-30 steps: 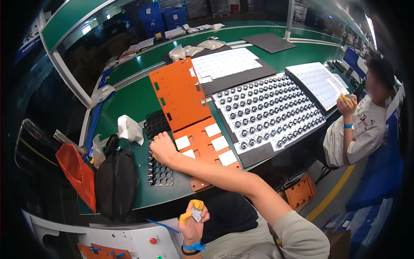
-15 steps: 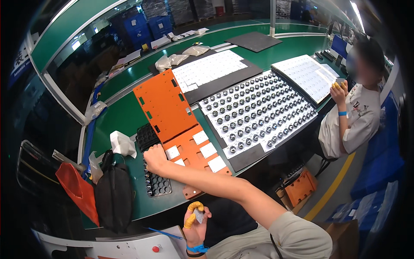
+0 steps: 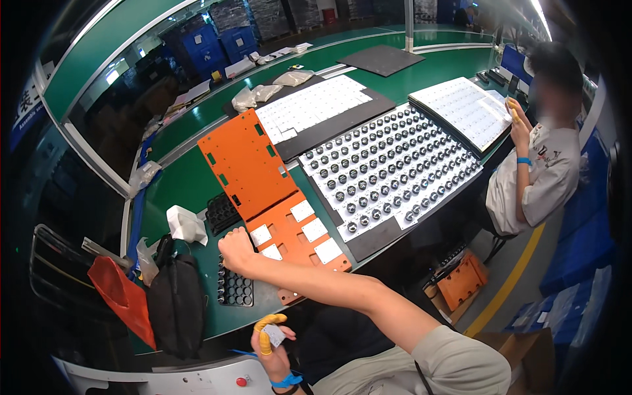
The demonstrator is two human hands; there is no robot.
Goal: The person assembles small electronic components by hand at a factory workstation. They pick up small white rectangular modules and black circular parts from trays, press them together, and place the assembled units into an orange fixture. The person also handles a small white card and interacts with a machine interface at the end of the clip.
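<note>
My left hand [image 3: 271, 339], low in the view with yellow finger covers and a blue wristband, pinches a small whitish square plate [image 3: 275, 336]. My right arm stretches left across an orange hinged fixture [image 3: 247, 164]. At its end my right hand [image 3: 237, 250] is closed over the far part of a black tray [image 3: 238, 289] with round pockets, some holding small dark round parts. The fingertips are hidden, so what they hold cannot be made out. White square plates [image 3: 314, 230] sit in the fixture's near half. A second black pocketed tray [image 3: 222, 212] stands just beyond my right hand.
White sheets with rows of black round parts [image 3: 388, 168] lie right of the fixture. A co-worker [image 3: 536, 158] sits at the right. A black bag [image 3: 176, 303], a red bag [image 3: 118, 296] and crumpled white packaging [image 3: 186, 224] are at the left.
My left hand has moved left and slightly down, turning the small plate so more of its face shows. My right hand stays at the tray. The view has shifted slightly.
</note>
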